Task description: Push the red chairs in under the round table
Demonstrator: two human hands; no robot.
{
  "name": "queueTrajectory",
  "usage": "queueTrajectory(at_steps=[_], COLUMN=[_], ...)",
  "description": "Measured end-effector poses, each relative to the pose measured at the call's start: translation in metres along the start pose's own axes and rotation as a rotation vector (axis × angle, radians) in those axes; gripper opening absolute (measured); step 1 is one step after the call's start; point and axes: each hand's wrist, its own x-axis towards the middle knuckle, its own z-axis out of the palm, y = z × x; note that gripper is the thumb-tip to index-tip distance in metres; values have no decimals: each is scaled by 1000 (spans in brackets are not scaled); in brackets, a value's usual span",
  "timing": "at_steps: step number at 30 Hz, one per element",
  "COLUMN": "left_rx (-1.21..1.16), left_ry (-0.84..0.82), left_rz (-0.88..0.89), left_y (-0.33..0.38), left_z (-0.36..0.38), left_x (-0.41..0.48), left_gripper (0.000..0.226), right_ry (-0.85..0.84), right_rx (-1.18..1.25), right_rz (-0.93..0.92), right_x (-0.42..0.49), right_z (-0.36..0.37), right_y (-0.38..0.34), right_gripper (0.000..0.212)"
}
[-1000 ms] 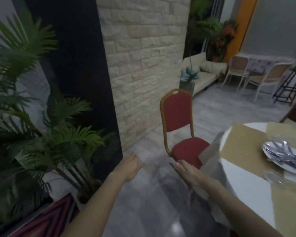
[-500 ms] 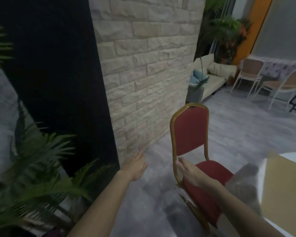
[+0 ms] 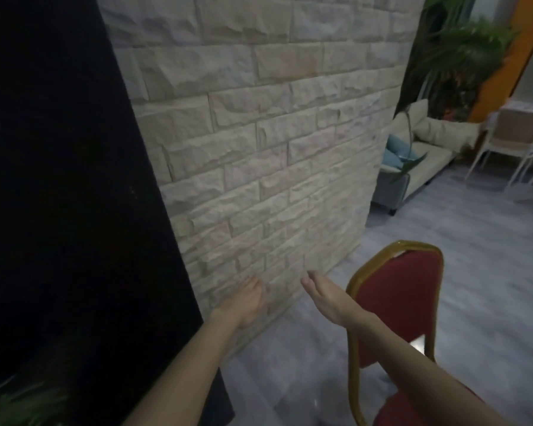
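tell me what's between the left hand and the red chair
Only the right hand, open and empty, in front of the chair's gold frame; the left hand is open too. Head view.

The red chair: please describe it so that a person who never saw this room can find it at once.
Start at the pale stone-brick wall and follow it down to the grey floor. At its foot on the right stands the red chair, close behind the right hand. Its red padded back in a gold frame sets it apart from the pale chairs far behind.
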Motion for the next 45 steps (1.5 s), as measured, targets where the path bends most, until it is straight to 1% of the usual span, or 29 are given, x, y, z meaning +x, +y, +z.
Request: queueTrajectory(at_steps=[2, 6, 8, 10, 12, 14, 16, 18, 19, 20, 21, 23, 26, 28, 30, 33, 36, 37, 39, 40, 41, 42, 43, 44, 45], left_rx=[-2, 54, 31, -4, 45, 71, 88, 113, 122, 139, 165, 210, 254, 299, 364, 460, 612, 662, 747, 811, 885, 959, 1021, 1064, 1094], left_ry=[2, -17, 15, 0, -56, -105, -123, -125, -122, -127, -135, -163, -200, -255, -280, -360, -453, -486, -501, -510, -539, -586, -635, -669, -700], left_rz=[-12, 42, 50, 91, 197, 273, 362, 409, 472, 495, 563, 659, 822, 913, 1050, 1264, 1490, 1572, 1774, 1887, 1956, 1991, 2030, 2049, 2066], left_y=[-10, -30, -37, -28, -7, 14, 38, 58, 78, 84, 109, 149, 210, 243, 285, 334, 376, 386, 401, 406, 408, 408, 410, 411, 413], left_z=[-8, -30, -43, -51, -60, -65, -69, -69, -70, -72, -74, -79, -86, -86, -75, -48, -15, -6, 7, 12, 15, 18, 23, 25, 26], left_x=[37, 118, 171, 214, 254, 292, 342, 384, 414, 428, 455, 497, 541, 557, 573, 588, 592, 587, 572, 565, 559, 555, 553, 554, 555], left_gripper=[51, 50, 48, 46, 45, 42, 42, 46, 49, 52, 55, 54, 59, 61, 65, 77, 87, 88, 85, 84, 83, 77, 64, 50, 39], right_ry=[34, 82, 135, 180, 226, 313, 417, 490, 543, 565, 613, 685, 759, 806, 859, 899, 915, 944, 1024, 1070, 1087, 1080, 1062, 1008, 944], right_rx=[-21, -44, -49, -59, -72, -85, -41, -8, 4, 3, 30, 57, 132, 161, 198, 350, 384, 400, 425, 456, 488, 529, 615, 707, 778], right_rz=[24, 104, 116, 158, 186, 233, 340, 415, 458, 481, 541, 653, 791, 862, 927, 967, 1110, 1159, 1250, 1295, 1335, 1362, 1389, 1398, 1386], right_x=[32, 105, 136, 157, 174, 187, 202, 210, 209, 210, 203, 190, 164, 145, 121, 88, 61, 54, 46, 46, 50, 56, 66, 76, 88], right_z=[-12, -45, -67, -90, -113, -138, -169, -197, -216, -225, -245, -271, -296, -297, -292, -271, -236, -222, -197, -185, -174, -165, -156, -150, -148], right_y=[-3, 0, 8, 23, 46, 70, 106, 138, 161, 172, 191, 223, 265, 280, 296, 299, 290, 282, 264, 249, 233, 219, 204, 189, 176], right_gripper=[72, 59, 58, 61, 61, 58, 61, 63, 63, 62, 62, 59, 64, 70, 78, 79, 80, 84, 95, 92, 85, 79, 78, 84, 91])
